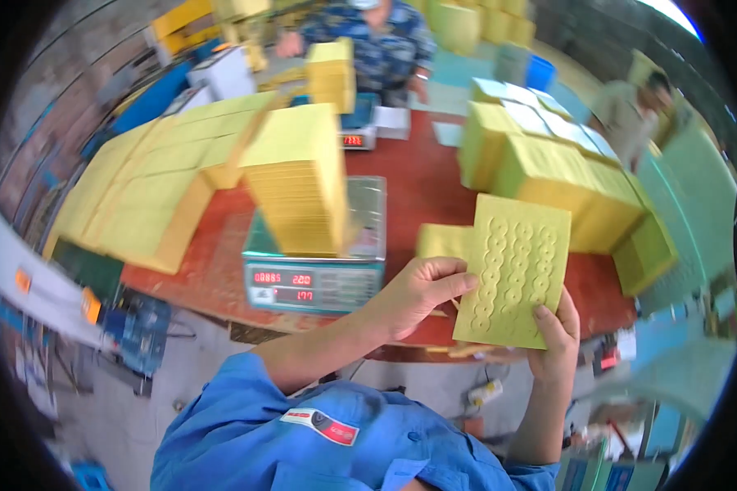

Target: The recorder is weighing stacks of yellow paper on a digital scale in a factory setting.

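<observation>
Head view: left hand (422,295) and right hand (557,340) both clamped on a thin yellow card sheet embossed with rows of rings (514,270), held upright above the red counter (418,184). Tall stack of yellow sheets (299,184) already sitting on the grey digital scale (315,282); more yellow stacks (573,184) waiting at right, nothing blocking the scale. Another person in a patterned blue shirt (381,45) seated opposite.

Both hands hold up a thin stack of yellow embossed paper sheets (513,272), the left hand (418,296) at its left edge, the right hand (555,340) gripping its lower right corner. A tall stack of yellow sheets (300,182) stands on a grey digital scale (318,282) on the red table (413,180).
</observation>
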{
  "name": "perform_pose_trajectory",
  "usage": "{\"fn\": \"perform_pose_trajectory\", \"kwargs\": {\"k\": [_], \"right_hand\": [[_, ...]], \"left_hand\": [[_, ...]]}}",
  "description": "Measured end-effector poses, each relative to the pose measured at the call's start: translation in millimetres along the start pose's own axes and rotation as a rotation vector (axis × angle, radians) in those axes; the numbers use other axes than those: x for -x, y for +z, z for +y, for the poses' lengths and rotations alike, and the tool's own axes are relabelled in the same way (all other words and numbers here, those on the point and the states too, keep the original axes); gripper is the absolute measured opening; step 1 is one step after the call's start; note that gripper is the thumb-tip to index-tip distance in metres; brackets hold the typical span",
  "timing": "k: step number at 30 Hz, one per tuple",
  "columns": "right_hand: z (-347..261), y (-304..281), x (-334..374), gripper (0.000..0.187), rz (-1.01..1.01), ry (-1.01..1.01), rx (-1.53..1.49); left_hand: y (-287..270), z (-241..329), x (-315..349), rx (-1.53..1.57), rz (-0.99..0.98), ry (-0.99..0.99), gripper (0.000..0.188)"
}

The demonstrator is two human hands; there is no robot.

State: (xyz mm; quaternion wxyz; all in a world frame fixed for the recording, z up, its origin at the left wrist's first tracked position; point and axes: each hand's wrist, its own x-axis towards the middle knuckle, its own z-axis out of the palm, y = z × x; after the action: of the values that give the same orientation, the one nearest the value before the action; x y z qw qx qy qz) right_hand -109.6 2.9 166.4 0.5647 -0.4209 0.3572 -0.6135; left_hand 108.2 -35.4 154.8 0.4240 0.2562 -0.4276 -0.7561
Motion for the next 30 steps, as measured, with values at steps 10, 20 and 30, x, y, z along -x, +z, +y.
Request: {"fn": "perform_pose_trajectory", "kwargs": {"k": [10, 20, 30], "right_hand": [[16.3, 248.7, -146.5, 0.045, -0.371, -0.227, 0.311], [73.5, 279.3, -190.5, 0.045, -0.247, -0.226, 0.655], [91.0, 265.1, -191.9, 0.038, -0.211, -0.323, 0.731]], "left_hand": [[-161.2, 224.1, 80.8, -0.633, 0.514, 0.396, 0.027], [-258.8, 230.7, 53.5, -0.582, 0.526, 0.061, 0.027], [-259.3, 214.3, 54.1, -0.557, 0.459, 0.087, 0.024]]}}
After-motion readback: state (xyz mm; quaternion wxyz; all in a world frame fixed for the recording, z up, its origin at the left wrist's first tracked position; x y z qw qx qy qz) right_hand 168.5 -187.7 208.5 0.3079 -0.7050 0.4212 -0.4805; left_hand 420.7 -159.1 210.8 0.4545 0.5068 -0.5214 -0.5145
